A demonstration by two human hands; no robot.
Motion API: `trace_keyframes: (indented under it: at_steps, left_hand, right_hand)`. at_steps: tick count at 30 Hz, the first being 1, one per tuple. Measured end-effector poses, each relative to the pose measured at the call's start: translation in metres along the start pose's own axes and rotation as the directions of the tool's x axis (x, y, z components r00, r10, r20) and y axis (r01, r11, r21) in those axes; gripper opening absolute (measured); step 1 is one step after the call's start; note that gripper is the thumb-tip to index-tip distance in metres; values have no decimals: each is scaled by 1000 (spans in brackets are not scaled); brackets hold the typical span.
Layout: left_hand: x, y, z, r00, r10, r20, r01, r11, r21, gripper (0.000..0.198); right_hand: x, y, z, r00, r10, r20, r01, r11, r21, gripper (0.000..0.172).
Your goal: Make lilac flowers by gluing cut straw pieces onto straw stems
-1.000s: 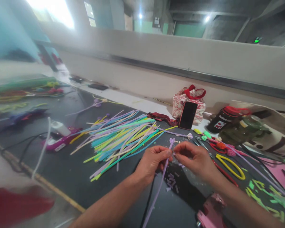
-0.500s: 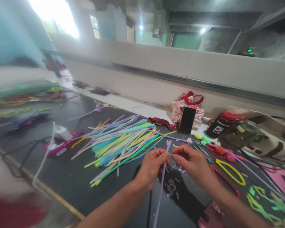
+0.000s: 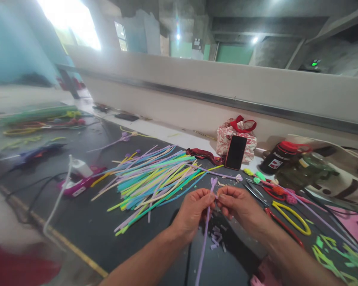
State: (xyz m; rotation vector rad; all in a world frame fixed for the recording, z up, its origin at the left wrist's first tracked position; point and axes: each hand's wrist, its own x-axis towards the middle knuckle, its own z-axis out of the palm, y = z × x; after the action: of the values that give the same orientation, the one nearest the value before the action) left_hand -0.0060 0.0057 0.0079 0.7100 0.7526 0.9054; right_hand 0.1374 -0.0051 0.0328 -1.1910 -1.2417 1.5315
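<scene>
My left hand (image 3: pixel 193 210) pinches a lavender pipe cleaner (image 3: pixel 203 250) between thumb and forefinger. Its folded, looped tip sticks up above the fingers, and the long stem slants down toward me. Right beside it, my right hand (image 3: pixel 241 206) has thumb and forefinger pressed together at the left fingertips. A small lavender piece shows at its fingertips; the fingers partly hide it. Short lavender cuttings (image 3: pixel 217 238) lie on the dark table beneath my hands. To the left spreads a pile of pipe cleaners (image 3: pixel 155 178) in lavender, blue, yellow, green and cream.
A magenta glue gun (image 3: pixel 77 186) lies on the left. A phone (image 3: pixel 236 152) leans on a patterned bag (image 3: pixel 226 131). On the right are a black bottle (image 3: pixel 276 159), scissors (image 3: pixel 256 190), yellow-and-red-handled pliers (image 3: pixel 292 218), finished pipe cleaner flowers and green scraps (image 3: pixel 325 254).
My right hand has come closer to the left, and its fingertips now meet the left ones at the pipe cleaner. The left hand keeps its pinch.
</scene>
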Motion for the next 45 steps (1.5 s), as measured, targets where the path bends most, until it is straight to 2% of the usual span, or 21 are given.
trace_keyframes:
  at_steps: [2, 6, 8, 10, 13, 15, 19, 21, 23, 25, 29, 33, 38, 45]
  left_hand:
    - [1, 0, 0, 1000, 10, -13, -10, 1000, 14, 33]
    - [1, -1, -1, 998, 39, -48, -35, 997, 69, 33]
    - [1, -1, 0, 998, 46, -53, -40, 993, 108, 32]
    - [0, 0, 1, 998, 47, -47, -39, 987, 154, 31]
    - [-2, 0, 3, 999, 45, -12, -41, 975, 219, 29]
    - [-3, 0, 4, 999, 40, 5, -40, 972, 233, 29]
    - [-5, -2, 4, 999, 34, 37, -42, 975, 216, 30]
    - [-5, -2, 4, 998, 31, 52, -42, 977, 209, 31]
    - [-5, -2, 4, 999, 28, 45, -37, 976, 216, 31]
    - [-5, -2, 3, 999, 28, 24, -33, 972, 232, 31]
    - [-5, 0, 3, 1000, -2, 3, 2, 967, 254, 29]
    - [-7, 3, 5, 999, -24, 29, 15, 961, 276, 28]
    - [-8, 3, 7, 996, -22, 82, -3, 956, 293, 29]
    - [-10, 1, 7, 996, 30, 84, -57, 936, 347, 26]
  right_hand:
    - [0, -1, 2, 1000, -2, -13, 2, 1000, -25, 24]
    - [-1, -4, 3, 992, -51, -115, 23, 972, -235, 22]
    - [-3, -6, 1, 988, -87, -124, 43, 946, -322, 19]
    - [-5, -9, -4, 981, -176, -79, 119, 875, -470, 15]
    - [-10, -14, -10, 952, -306, 7, 233, 710, -665, 14]
    - [-13, -15, -11, 961, -276, 18, 224, 736, -639, 16]
    - [-15, -10, -10, 991, -133, 13, 127, 911, -393, 17]
    - [-14, -6, -9, 994, -109, 4, 105, 947, -304, 19]
    - [-14, -3, -9, 993, -114, -3, 108, 946, -305, 21]
    - [-16, -3, -11, 987, -158, -15, 137, 899, -416, 20]
    - [-24, -16, -21, 957, -286, 39, 230, 674, -702, 16]
    - [-31, -35, -33, 919, -360, 161, 342, 526, -778, 13]
    - [-34, -44, -35, 903, -400, 158, 349, 466, -813, 12]
    - [-34, -41, -33, 879, -425, 216, 400, 411, -819, 12]
